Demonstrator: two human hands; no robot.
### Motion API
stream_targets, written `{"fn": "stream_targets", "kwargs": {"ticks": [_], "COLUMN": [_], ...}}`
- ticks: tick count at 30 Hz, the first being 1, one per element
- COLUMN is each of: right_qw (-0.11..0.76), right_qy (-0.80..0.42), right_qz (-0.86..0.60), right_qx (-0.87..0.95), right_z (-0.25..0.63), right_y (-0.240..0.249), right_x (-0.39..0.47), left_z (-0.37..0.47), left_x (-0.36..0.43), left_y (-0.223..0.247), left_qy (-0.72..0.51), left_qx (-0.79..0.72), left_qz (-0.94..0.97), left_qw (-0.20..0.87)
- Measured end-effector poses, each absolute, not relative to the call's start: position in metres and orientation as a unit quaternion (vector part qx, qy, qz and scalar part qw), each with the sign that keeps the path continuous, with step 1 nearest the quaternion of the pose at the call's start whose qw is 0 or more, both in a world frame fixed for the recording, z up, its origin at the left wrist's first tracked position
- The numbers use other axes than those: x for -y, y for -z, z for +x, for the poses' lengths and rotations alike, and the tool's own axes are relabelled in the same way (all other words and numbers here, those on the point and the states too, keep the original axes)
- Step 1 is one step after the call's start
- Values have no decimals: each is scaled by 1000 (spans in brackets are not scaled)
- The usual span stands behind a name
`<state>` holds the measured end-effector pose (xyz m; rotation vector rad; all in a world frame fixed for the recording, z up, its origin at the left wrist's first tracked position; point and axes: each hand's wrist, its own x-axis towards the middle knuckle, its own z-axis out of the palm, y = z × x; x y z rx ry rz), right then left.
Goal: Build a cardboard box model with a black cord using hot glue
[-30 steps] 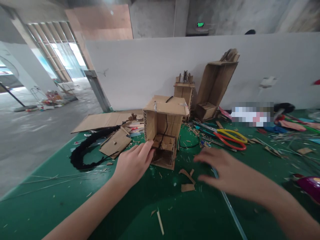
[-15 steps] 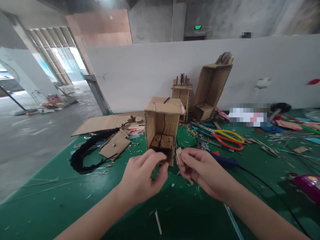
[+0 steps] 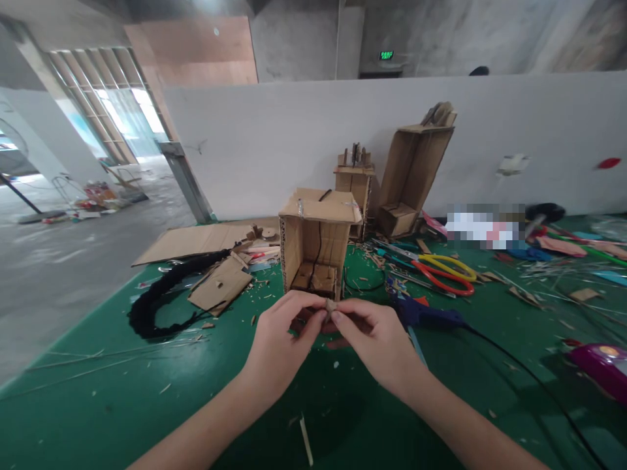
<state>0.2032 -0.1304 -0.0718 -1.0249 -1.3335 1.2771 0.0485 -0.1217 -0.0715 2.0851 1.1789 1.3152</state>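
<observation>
A small piece of cardboard (image 3: 331, 305) is pinched between the fingertips of both hands. My left hand (image 3: 289, 333) grips it from the left and my right hand (image 3: 372, 336) from the right, so most of its surface is covered. Just beyond the fingers stands an open-fronted cardboard box (image 3: 321, 209) with a black cord running down inside; my hands hide its lower front. To the right of my right hand lies a dark blue glue gun (image 3: 428, 314) with a black cable.
Behind stand a smaller cardboard structure (image 3: 356, 183) and a tall leaning cardboard box (image 3: 415, 176). Scissors (image 3: 448, 274) with red and yellow handles lie to the right, a purple object (image 3: 600, 365) nearer. On the left are a black fuzzy strip (image 3: 151, 307) and cardboard scraps (image 3: 220, 290).
My right hand has moved left with the cardboard piece, and my left hand has closed on its other side. The hands now meet in front of the box.
</observation>
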Motion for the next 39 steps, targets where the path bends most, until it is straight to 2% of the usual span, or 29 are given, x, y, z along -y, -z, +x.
{"fn": "stream_targets", "kwargs": {"ticks": [6, 10, 23, 32, 39], "right_qw": [457, 458, 422, 406, 437], "right_qy": [-404, -368, -317, -274, -255], "right_qz": [-468, -475, -488, -499, -499], "right_qx": [639, 655, 695, 715, 704], "right_z": [206, 206, 207, 205, 202], "right_y": [77, 79, 82, 85, 86], "right_x": [129, 128, 126, 126, 127], "left_z": [47, 46, 52, 52, 52], "left_x": [118, 118, 118, 119, 121], "left_y": [76, 77, 81, 83, 84], "left_qy": [-466, -457, -433, -417, -426], "left_qx": [-393, -368, -443, -463, -462], "left_qz": [783, 803, 752, 744, 738], "left_qw": [123, 101, 226, 242, 246]}}
